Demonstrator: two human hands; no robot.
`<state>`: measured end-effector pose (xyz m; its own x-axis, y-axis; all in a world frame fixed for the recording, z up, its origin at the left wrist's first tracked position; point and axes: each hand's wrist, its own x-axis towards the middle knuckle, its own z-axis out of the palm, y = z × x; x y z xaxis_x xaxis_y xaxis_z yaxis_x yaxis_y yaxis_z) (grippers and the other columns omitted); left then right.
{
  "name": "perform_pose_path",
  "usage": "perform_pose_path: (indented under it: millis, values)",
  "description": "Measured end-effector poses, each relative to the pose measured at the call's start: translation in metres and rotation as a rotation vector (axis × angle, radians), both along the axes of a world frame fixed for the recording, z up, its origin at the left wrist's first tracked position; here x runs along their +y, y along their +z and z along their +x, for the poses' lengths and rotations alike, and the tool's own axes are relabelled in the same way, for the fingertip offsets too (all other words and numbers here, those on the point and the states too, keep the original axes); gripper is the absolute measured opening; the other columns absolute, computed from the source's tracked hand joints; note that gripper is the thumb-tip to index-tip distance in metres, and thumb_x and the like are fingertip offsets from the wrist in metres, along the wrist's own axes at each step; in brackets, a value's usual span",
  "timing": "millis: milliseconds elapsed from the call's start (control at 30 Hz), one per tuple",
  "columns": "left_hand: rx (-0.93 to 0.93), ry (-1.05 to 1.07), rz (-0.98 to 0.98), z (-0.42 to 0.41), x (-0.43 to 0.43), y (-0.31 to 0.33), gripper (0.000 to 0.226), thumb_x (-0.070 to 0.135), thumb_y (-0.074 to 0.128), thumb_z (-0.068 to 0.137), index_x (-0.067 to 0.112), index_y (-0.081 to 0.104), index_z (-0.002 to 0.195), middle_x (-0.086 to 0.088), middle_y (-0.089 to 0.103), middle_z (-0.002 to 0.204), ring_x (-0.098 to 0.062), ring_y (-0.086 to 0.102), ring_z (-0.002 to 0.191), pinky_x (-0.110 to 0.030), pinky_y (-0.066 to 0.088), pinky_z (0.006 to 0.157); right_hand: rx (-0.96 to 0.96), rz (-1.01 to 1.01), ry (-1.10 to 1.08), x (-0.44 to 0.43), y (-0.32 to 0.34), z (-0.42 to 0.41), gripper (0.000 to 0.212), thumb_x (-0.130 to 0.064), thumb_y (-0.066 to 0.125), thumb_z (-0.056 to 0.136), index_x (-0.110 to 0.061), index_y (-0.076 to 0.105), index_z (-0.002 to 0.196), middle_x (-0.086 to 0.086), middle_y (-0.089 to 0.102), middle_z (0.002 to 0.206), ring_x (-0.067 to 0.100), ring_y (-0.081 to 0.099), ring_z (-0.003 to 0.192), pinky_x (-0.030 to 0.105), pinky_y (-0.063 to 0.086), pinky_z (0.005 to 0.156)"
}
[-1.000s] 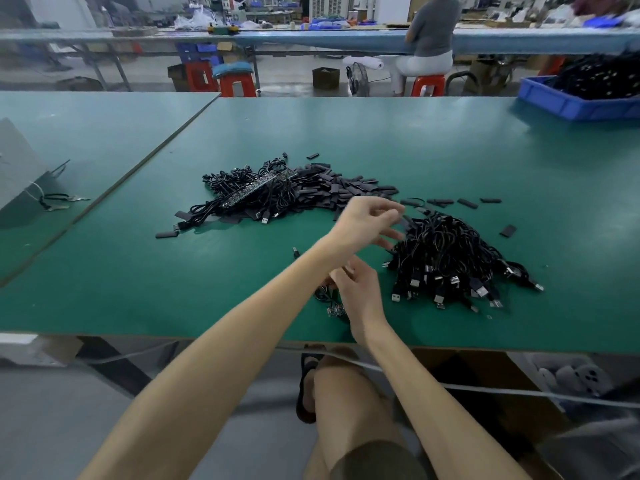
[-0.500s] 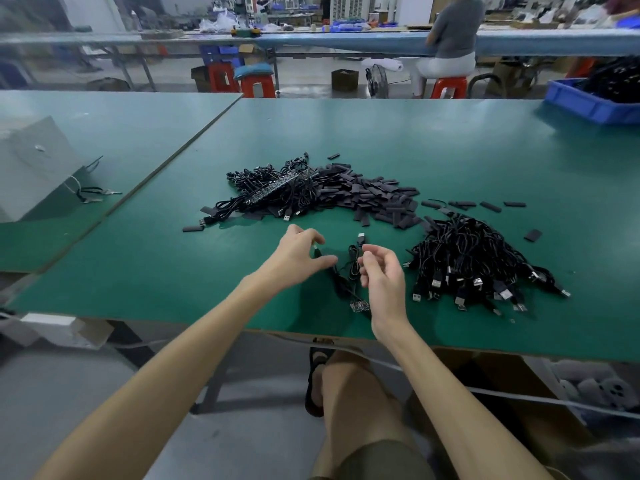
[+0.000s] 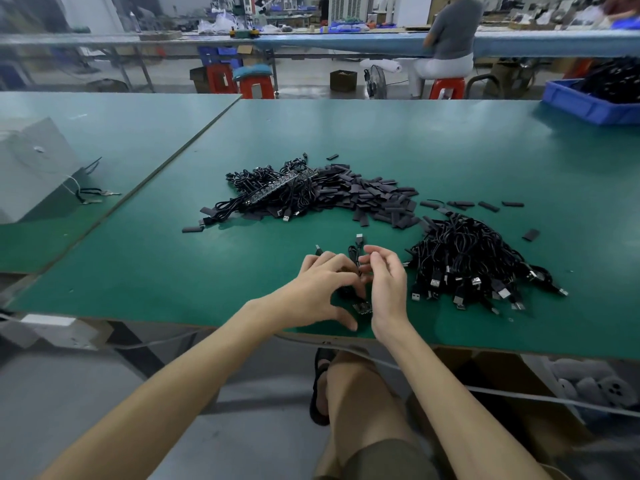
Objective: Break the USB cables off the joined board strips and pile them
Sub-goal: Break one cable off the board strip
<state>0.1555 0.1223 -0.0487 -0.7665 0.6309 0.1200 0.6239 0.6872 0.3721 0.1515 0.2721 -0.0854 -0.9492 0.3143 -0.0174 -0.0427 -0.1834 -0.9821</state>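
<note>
My left grip (image 3: pixel 322 289), back from the pile (image 3: pixel 474 265) at its right, now closes on the board strip (image 3: pixel 362 308) beside my right grip (image 3: pixel 384 285), which pinches a cable (image 3: pixel 358 242): next break-off judged ready.

Open lane, left: bare counter (image 3: pixel 221 271) runs from your left hand (image 3: pixel 322 285) to the seam with the neighbouring counter (image 3: pixel 121 133), where a grey box (image 3: pixel 34 168) stands.
Open lane, ahead: a bare strip separates your hands from the far heap of cables and black sleeves (image 3: pixel 311 192).
Gap between hands: filled by the cable bundle (image 3: pixel 358 251) you hold.
Obstacle, right: the pile of loose USB cables (image 3: pixel 478 265) lies just beside your right hand (image 3: pixel 384 282).
Obstacle, beyond: scattered sleeves (image 3: pixel 485 205); a blue bin (image 3: pixel 588 105) at the far corner.
</note>
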Motion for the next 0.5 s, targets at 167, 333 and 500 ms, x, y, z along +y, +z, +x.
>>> perform_pose_path:
  millis: [167,333,500]
  values:
    - [-0.033,0.189,0.348,-0.007,0.002,-0.008,0.009,0.028,0.071,0.094,0.021,0.075,0.096,0.017,0.064,0.088,-0.006,0.054,0.092,-0.031,0.036,0.087,0.032,0.01,0.017,0.001,0.001,0.001,0.026,-0.022,0.047,0.108,-0.021,0.071,0.099,-0.007,0.069,0.087,0.002,0.063,0.079,0.019,0.05,0.073]
    - [-0.28,0.338,0.704,-0.014,-0.005,0.003,0.004,0.016,0.071,0.094,0.015,0.068,0.093,0.004,0.068,0.079,-0.005,0.057,0.069,-0.018,0.044,0.069,0.069,0.133,0.119,0.001,0.002,0.005,0.015,-0.036,0.065,0.101,-0.025,0.073,0.095,-0.011,0.071,0.081,0.008,0.065,0.08,0.027,0.054,0.075]
    - [-0.22,0.476,0.612,-0.019,-0.012,0.007,0.007,0.016,0.078,0.086,0.013,0.072,0.086,-0.001,0.068,0.072,-0.011,0.056,0.065,-0.025,0.048,0.066,0.121,0.244,0.177,-0.003,0.004,0.007,0.004,-0.014,0.074,0.093,-0.018,0.073,0.095,0.0,0.076,0.087,0.018,0.073,0.085,0.036,0.06,0.081]
